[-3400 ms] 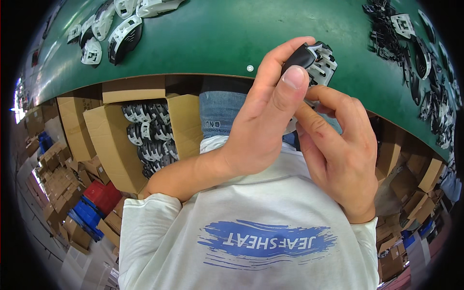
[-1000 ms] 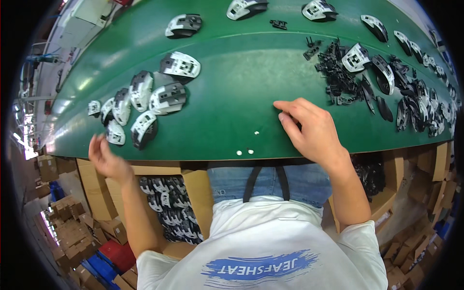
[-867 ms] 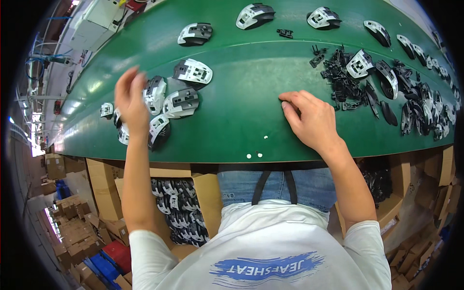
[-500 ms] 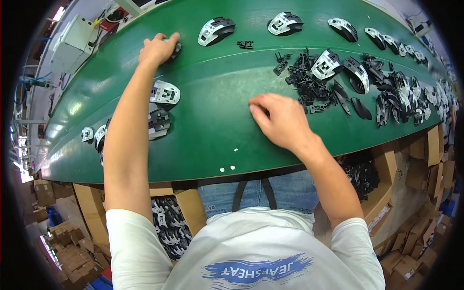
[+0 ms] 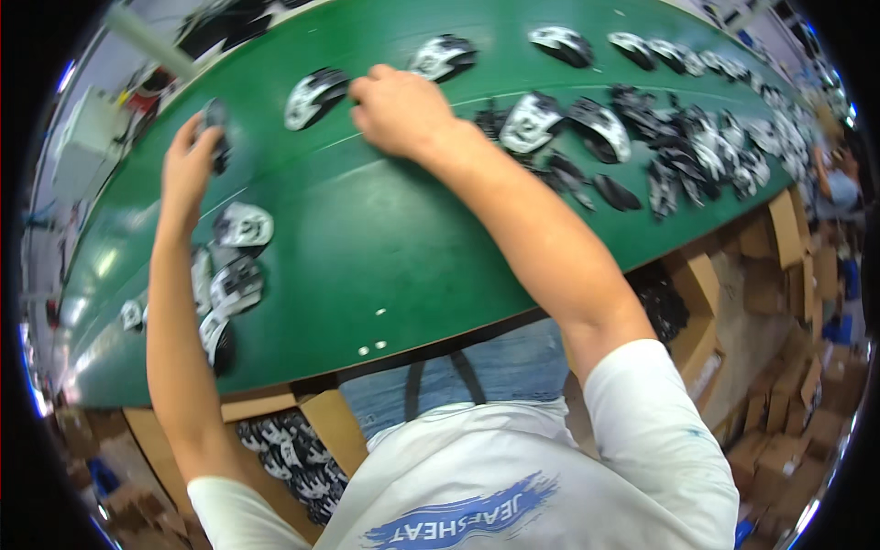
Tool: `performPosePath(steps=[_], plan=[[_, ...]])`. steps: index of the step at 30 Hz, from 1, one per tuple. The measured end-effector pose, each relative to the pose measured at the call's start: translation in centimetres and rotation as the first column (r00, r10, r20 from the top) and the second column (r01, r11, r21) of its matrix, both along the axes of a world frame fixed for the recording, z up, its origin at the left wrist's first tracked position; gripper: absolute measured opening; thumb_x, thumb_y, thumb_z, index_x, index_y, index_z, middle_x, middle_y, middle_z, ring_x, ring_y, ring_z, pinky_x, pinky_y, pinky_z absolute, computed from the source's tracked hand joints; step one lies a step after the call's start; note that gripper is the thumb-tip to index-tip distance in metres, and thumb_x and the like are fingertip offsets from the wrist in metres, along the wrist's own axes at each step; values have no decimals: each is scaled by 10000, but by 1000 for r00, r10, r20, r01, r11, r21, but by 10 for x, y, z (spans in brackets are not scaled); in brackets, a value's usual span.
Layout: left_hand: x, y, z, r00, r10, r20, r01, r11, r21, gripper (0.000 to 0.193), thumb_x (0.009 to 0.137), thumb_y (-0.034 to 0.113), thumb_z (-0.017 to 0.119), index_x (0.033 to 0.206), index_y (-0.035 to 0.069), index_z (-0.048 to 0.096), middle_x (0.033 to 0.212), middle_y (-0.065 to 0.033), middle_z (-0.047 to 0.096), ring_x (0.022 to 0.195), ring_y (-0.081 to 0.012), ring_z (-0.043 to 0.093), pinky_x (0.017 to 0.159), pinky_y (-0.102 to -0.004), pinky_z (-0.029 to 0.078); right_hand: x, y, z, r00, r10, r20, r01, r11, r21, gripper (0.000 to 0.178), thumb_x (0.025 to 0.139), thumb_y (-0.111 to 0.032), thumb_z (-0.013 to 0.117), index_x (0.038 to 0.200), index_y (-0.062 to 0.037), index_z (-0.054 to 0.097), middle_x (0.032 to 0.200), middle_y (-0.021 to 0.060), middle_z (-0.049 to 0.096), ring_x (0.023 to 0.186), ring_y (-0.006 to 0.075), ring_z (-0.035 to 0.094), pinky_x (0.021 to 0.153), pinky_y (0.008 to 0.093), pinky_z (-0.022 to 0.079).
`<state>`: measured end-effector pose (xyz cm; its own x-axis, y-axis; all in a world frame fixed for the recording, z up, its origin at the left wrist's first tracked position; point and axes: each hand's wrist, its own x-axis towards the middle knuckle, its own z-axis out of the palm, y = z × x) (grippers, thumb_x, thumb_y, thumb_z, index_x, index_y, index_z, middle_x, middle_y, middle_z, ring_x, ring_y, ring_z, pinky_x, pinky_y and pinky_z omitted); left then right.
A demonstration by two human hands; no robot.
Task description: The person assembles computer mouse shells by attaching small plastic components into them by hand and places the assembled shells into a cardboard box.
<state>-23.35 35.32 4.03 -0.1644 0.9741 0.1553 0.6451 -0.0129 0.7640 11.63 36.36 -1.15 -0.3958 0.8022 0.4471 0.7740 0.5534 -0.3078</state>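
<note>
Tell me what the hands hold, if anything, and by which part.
The left hand appears to hold a dark shell by its left side; whether the right hand holds anything cannot be told.

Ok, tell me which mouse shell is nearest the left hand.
The dark shell, leftmost along the far side of the green table; it alone sits right at the left hand.

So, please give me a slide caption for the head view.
Left hand at a dark mouse shell, right hand beside a black-and-white shell, over a green table.
</note>
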Motion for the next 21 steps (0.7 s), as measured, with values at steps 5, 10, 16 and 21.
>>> performPosePath(steps=[5,10,16,21], plan=[[76,-118,35,806,-98,584,125,992,-5,569,1051,231,567,1564,-13,536,1473,-110,636,1288,-208,633,1104,-394,486,98,-105,32,991,-36,-129,53,990,129,215,932,-267,761,1069,-101,767,996,108,734,903,337,735,825,465,587],[72,-201,5,398,92,913,386,886,-257,556,1070,260,491,1547,-23,528,1508,-188,625,1256,-315,691,1014,-486,595,230,-160,45,824,-562,-75,561,827,-26,247,968,-242,761,1143,-69,778,1064,133,777,907,325,763,785,418,606],[142,-245,-9,26,319,947,528,800,-284,636,1114,403,402,1598,-5,465,1518,-254,604,1214,-357,708,1005,-458,603,231,-180,28,923,-385,8,382,918,106,308,964,-245,789,1223,-81,765,1120,123,762,915,295,729,798,407,566],[168,-260,-20,-74,360,930,502,820,-277,684,1120,432,399,1641,-11,390,1580,-295,523,1164,-374,724,822,-407,662,160,-200,23,907,-419,-41,390,873,-291,260,941,-306,830,1075,-84,803,877,56,763,647,220,669,652,362,551]])
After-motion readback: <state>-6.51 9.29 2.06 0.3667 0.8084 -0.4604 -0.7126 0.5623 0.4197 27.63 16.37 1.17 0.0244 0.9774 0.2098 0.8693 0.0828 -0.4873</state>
